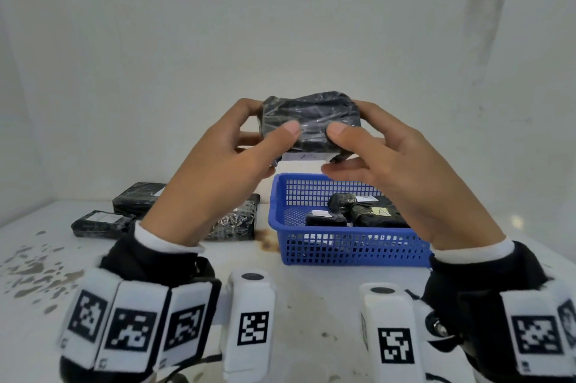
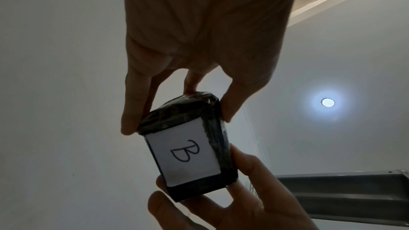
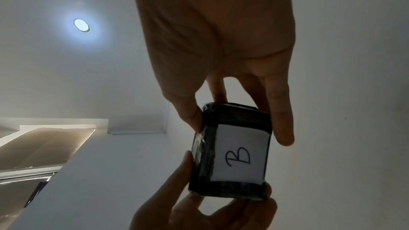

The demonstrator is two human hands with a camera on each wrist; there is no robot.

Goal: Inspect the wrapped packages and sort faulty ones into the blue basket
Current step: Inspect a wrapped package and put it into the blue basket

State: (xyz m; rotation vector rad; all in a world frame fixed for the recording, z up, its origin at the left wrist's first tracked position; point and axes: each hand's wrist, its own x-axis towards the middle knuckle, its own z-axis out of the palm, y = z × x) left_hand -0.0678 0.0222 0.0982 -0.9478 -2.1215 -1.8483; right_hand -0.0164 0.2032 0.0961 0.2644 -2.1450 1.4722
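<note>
Package (image 1: pixel 311 123), boxy, black, crinkly film-wrapped, white paper label underneath, pinched between left hand (image 1: pixel 218 170) and right hand (image 1: pixel 405 176).

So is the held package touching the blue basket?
Apart. The head view shows the package gripped by both hands, white wall visible between it and the blue basket.

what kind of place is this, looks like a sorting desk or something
Probably a makeshift sorting station indoors: a stained white table against a bare wall, a blue basket holding wrapped packages, and a package labelled B held in both hands.

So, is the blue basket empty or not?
Not empty. The blue basket holds wrapped packages, some with white labels.
</note>
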